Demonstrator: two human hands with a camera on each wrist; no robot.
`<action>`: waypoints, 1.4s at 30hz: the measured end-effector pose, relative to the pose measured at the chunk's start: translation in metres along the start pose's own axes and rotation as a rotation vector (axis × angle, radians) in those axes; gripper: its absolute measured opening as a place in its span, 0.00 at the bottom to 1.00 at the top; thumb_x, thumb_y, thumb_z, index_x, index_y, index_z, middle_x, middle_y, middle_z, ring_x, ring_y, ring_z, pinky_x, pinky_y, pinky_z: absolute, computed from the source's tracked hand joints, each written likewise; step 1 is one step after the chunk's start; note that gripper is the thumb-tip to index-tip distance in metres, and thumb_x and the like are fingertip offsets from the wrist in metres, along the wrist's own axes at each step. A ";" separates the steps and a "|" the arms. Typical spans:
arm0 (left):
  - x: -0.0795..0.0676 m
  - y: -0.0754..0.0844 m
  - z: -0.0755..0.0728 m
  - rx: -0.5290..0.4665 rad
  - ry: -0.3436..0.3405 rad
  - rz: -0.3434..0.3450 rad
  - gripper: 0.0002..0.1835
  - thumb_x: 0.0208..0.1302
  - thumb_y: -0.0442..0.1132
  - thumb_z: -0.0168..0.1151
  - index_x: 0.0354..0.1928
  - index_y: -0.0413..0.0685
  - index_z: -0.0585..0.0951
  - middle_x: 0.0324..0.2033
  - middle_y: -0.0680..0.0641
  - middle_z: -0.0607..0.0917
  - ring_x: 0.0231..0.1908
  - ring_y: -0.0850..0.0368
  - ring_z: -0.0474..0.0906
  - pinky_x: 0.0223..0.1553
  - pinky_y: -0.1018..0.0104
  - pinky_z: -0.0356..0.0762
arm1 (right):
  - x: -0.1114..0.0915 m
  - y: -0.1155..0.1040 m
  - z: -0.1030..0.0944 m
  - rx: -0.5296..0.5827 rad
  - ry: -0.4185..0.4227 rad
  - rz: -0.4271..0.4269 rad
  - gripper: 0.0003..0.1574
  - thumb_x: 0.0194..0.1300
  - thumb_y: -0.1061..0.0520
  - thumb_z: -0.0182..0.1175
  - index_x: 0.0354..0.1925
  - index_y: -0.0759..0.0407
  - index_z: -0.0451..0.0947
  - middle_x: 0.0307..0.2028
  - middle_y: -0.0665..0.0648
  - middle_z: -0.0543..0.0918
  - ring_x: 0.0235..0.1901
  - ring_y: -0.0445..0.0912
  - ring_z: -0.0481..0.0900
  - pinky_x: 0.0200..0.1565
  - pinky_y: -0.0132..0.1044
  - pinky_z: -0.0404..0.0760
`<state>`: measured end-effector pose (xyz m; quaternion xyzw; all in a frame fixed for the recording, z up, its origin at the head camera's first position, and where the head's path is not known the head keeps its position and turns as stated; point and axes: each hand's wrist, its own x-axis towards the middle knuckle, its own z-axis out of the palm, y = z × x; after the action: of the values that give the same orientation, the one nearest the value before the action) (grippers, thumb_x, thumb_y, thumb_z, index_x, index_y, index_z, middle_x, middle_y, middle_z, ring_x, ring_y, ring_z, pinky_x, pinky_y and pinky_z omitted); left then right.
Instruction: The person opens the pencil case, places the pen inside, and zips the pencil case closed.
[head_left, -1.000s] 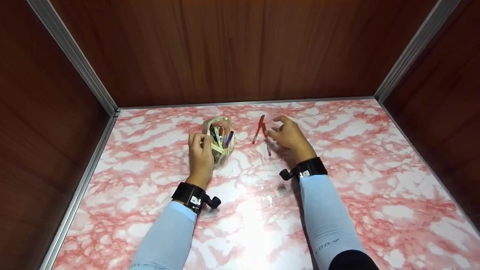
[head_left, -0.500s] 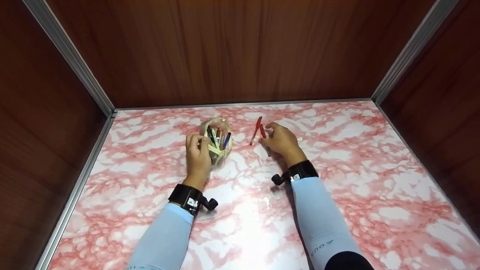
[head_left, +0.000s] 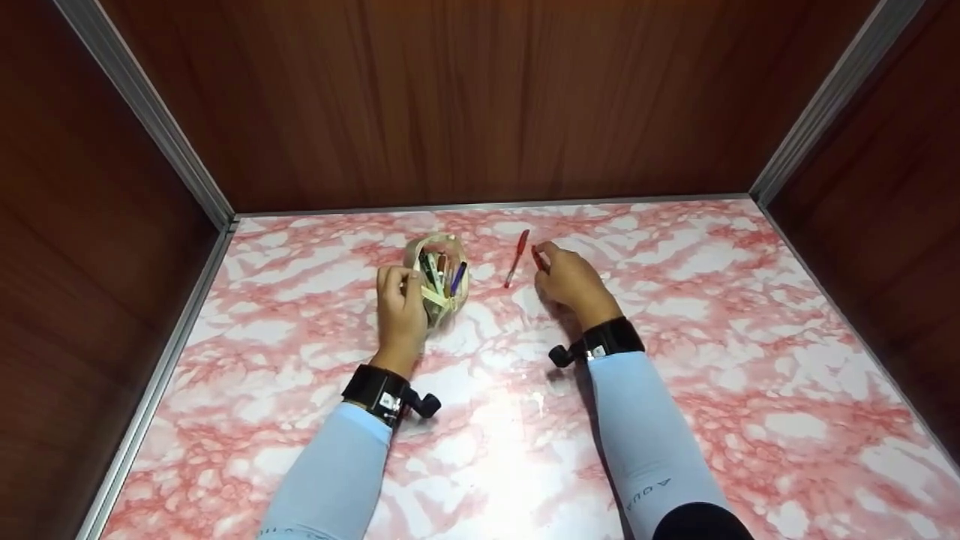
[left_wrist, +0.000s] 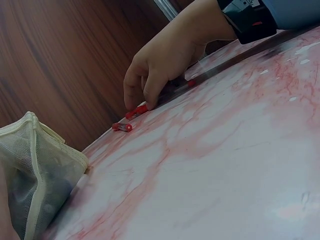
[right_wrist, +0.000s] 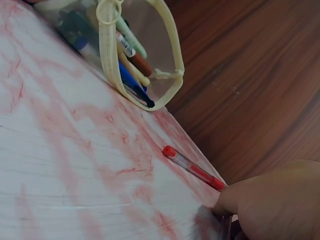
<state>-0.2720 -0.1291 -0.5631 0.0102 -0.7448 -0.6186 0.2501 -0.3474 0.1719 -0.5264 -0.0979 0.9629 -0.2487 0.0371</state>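
Observation:
My left hand (head_left: 401, 307) pinches the near left side of an unzipped, cream-edged mesh pencil case (head_left: 441, 309). Several pens and markers lie inside it, among them a purple-blue pen (head_left: 459, 279). With thumb and fingers, my right hand (head_left: 577, 286) grips a red pen (head_left: 538, 259) at the table surface; most of its barrel is hidden by the hand. Just left of it lies another pen with a red cap and clear barrel (head_left: 516, 259). In the right wrist view this loose pen (right_wrist: 192, 167) lies between the pencil case (right_wrist: 106, 55) and my hand.
The table (head_left: 480, 420) has a red and white marbled top. A dark wood panel (head_left: 480, 105) with a metal strip along its foot closes the back, and similar panels stand left and right. Each wrist wears a black camera band (head_left: 611, 337).
My right hand has come down over the right-hand red pen and its fingers have closed on it, shifting it slightly right. The left hand stays on the pencil case.

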 end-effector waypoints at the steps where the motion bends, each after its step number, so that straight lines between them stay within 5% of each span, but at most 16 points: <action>1: 0.000 0.000 0.000 -0.005 -0.002 -0.005 0.08 0.85 0.38 0.58 0.45 0.41 0.80 0.54 0.43 0.76 0.51 0.53 0.77 0.53 0.63 0.83 | 0.000 0.000 0.000 -0.008 -0.002 -0.004 0.35 0.83 0.54 0.61 0.83 0.53 0.70 0.60 0.69 0.89 0.60 0.63 0.86 0.68 0.61 0.83; 5: 0.000 0.001 0.000 -0.007 0.003 0.007 0.07 0.84 0.37 0.58 0.45 0.40 0.80 0.52 0.42 0.75 0.49 0.53 0.77 0.52 0.63 0.82 | -0.002 -0.001 -0.002 -0.023 0.001 -0.017 0.33 0.85 0.55 0.61 0.82 0.53 0.71 0.61 0.71 0.89 0.60 0.64 0.87 0.67 0.62 0.84; 12: 0.001 0.003 0.000 0.005 0.001 0.002 0.07 0.85 0.37 0.58 0.45 0.41 0.80 0.53 0.43 0.75 0.50 0.52 0.79 0.53 0.63 0.84 | 0.001 0.003 -0.003 0.047 0.061 -0.027 0.25 0.86 0.56 0.58 0.74 0.59 0.77 0.44 0.66 0.90 0.40 0.56 0.83 0.49 0.53 0.82; 25: 0.002 0.002 -0.002 0.012 0.005 0.004 0.08 0.85 0.37 0.58 0.45 0.40 0.80 0.53 0.42 0.75 0.51 0.52 0.78 0.53 0.62 0.82 | 0.007 -0.013 -0.010 0.538 0.187 0.010 0.45 0.74 0.64 0.68 0.84 0.57 0.66 0.33 0.52 0.88 0.27 0.39 0.81 0.30 0.28 0.78; 29: 0.004 0.001 -0.002 0.009 0.013 0.011 0.07 0.84 0.36 0.59 0.44 0.40 0.80 0.52 0.42 0.75 0.51 0.52 0.78 0.53 0.63 0.82 | 0.008 -0.031 -0.008 0.717 0.185 0.019 0.52 0.73 0.66 0.69 0.87 0.56 0.60 0.32 0.50 0.88 0.31 0.41 0.86 0.36 0.31 0.86; 35: 0.003 0.001 -0.002 0.004 0.009 0.008 0.07 0.83 0.36 0.59 0.44 0.40 0.80 0.52 0.42 0.75 0.50 0.52 0.78 0.53 0.62 0.82 | 0.009 -0.059 0.004 0.934 0.214 0.058 0.51 0.73 0.69 0.70 0.86 0.57 0.61 0.31 0.51 0.88 0.28 0.46 0.91 0.47 0.55 0.96; 42: 0.001 0.003 0.000 0.007 0.005 -0.009 0.08 0.85 0.38 0.58 0.45 0.41 0.79 0.53 0.43 0.75 0.49 0.52 0.78 0.51 0.63 0.83 | 0.003 -0.087 0.026 1.021 0.257 0.019 0.50 0.69 0.72 0.70 0.83 0.60 0.61 0.31 0.51 0.89 0.28 0.46 0.92 0.38 0.46 0.95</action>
<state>-0.2724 -0.1287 -0.5601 0.0163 -0.7461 -0.6172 0.2492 -0.3326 0.0841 -0.5072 -0.0271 0.7167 -0.6959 -0.0360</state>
